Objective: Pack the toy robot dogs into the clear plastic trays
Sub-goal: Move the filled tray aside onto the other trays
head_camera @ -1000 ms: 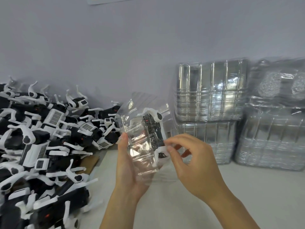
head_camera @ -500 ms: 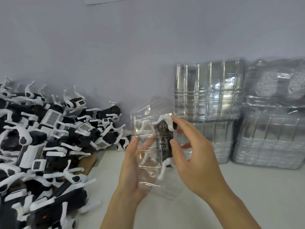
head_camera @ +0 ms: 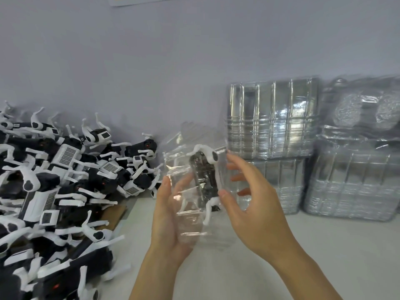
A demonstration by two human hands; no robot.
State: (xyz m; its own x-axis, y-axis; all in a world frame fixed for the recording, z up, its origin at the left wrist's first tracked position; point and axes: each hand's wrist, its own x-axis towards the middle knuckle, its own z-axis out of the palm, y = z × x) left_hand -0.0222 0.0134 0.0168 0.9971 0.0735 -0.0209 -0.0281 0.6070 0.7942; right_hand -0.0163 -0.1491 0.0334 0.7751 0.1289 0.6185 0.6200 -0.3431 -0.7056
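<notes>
I can't make out the clear tray [head_camera: 190, 204] edges; they smear into glare. My left hand [head_camera: 171, 215] shows only dimly through it. The dog pile [head_camera: 54, 191] runs off the left edge, and the wrapped tray stacks [head_camera: 355, 180] blur at right.

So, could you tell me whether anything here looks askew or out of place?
Nothing is damaged. The toy dog sits crooked in the clear tray, one white leg jutting out.
</notes>
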